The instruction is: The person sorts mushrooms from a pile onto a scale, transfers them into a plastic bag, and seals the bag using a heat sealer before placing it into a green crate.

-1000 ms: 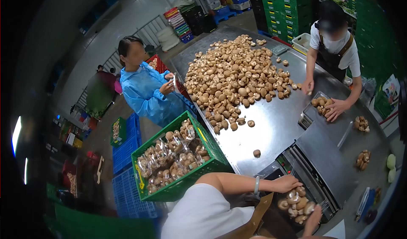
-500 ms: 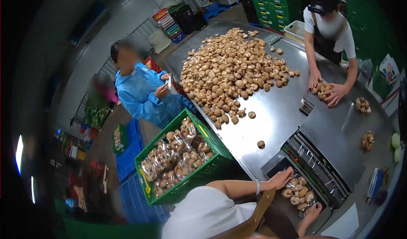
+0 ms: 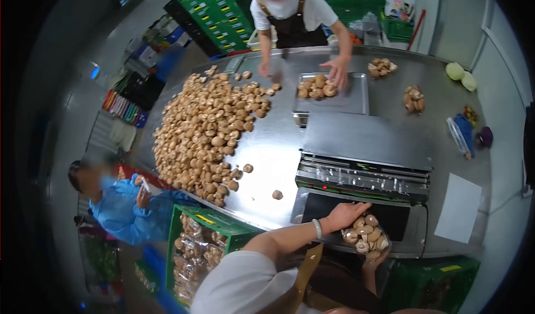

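The mushroom pack (image 3: 366,237), between four and five o'clock, is clamped by your left hand (image 3: 346,216) at its ten o'clock and right hand (image 3: 376,261) at five. A slack grip could drop it past the black plate's (image 3: 397,218) near edge. Its underside is hidden; a co-worker's hand (image 3: 337,71), one o'clock, blurs.

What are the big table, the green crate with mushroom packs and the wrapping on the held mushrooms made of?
Table: metal, probably stainless steel; smooth, grey, with bright glare.
Crate: probably hard plastic, semi-matt; evenly green with a thick, stiff rim.
Wrapping: likely thin clear plastic film, glossy; the mushrooms show through, with small glints.
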A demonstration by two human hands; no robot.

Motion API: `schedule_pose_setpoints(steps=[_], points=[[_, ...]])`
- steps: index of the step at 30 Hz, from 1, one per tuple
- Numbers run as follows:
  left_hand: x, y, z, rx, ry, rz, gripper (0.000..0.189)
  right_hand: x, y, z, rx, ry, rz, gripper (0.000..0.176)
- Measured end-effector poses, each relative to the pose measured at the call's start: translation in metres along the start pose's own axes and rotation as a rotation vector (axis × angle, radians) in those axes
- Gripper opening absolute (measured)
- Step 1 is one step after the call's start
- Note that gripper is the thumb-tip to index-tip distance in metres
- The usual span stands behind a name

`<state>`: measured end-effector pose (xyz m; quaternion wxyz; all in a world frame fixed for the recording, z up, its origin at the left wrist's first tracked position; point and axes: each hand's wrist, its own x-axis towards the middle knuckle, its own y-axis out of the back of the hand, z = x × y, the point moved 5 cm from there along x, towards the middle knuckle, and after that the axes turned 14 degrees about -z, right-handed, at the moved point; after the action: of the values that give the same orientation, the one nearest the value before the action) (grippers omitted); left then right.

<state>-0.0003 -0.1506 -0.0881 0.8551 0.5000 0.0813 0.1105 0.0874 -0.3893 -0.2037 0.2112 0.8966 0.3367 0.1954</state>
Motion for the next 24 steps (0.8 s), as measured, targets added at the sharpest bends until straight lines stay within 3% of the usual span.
schedule_pose_setpoints(steps=[1, 2, 3, 4, 5, 8, 11, 12, 14, 16, 19, 20, 22, 24], points=[[0.003, -0.003, -0.003, -0.103, 0.022, -0.023, 0.047, 0.028, 0.022, -0.075, -0.391, 0.29, -0.136, 0.041], [0.004, -0.009, 0.003, -0.476, 0.072, -0.064, 0.045, 0.036, 0.032, -0.113, -0.536, 0.449, -0.215, 0.036], [-0.003, -0.023, 0.014, -0.852, 0.129, -0.111, 0.043, 0.04, 0.042, -0.14, -0.593, 0.536, -0.291, 0.032], [-0.008, -0.037, 0.028, -1.32, -0.044, -0.103, 0.04, 0.042, 0.047, -0.156, -0.605, 0.592, -0.382, 0.031], [-0.014, -0.009, 0.062, -1.63, -0.14, -0.14, 0.038, 0.039, 0.052, -0.159, -0.541, 0.559, -0.497, 0.03], [-0.028, 0.041, 0.105, -1.632, -0.101, -0.262, 0.03, 0.038, 0.057, -0.148, -0.205, 0.248, -0.933, 0.029], [-0.041, 0.085, 0.118, -1.533, -0.316, -0.397, 0.028, 0.037, 0.056, -0.133, -0.062, -0.116, -1.324, 0.027], [-0.045, 0.093, 0.123, -1.344, -0.388, -0.268, 0.033, 0.043, 0.056, -0.132, -0.072, -0.188, -1.418, 0.026], [-0.056, 0.06, 0.142, -1.889, -0.328, -0.489, 0.034, 0.067, 0.051, -0.131, -0.135, -0.308, -1.534, 0.025], [-0.059, 0.046, 0.135, -2.166, -0.315, -0.497, 0.032, 0.119, 0.057, -0.149, -0.128, -0.399, -1.461, 0.025], [-0.067, 0.043, 0.105, -2.178, -0.296, -0.244, 0.027, 0.169, 0.062, -0.248, 0.585, -0.229, -1.188, 0.034], [-0.072, 0.039, 0.1, -2.185, -0.293, -0.181, 0.027, 0.16, 0.055, -0.287, 0.583, -0.157, -1.363, 0.041], [-0.086, 0.03, 0.087, -2.046, -0.593, 0.062, 0.03, 0.152, 0.025, -0.337, 0.47, -0.071, -1.599, 0.053], [-0.133, 0.064, 0.084, -2.593, -0.679, 0.051, 0.032, 0.151, -0.016, -0.346, 0.236, -0.04, -1.73, 0.061]])
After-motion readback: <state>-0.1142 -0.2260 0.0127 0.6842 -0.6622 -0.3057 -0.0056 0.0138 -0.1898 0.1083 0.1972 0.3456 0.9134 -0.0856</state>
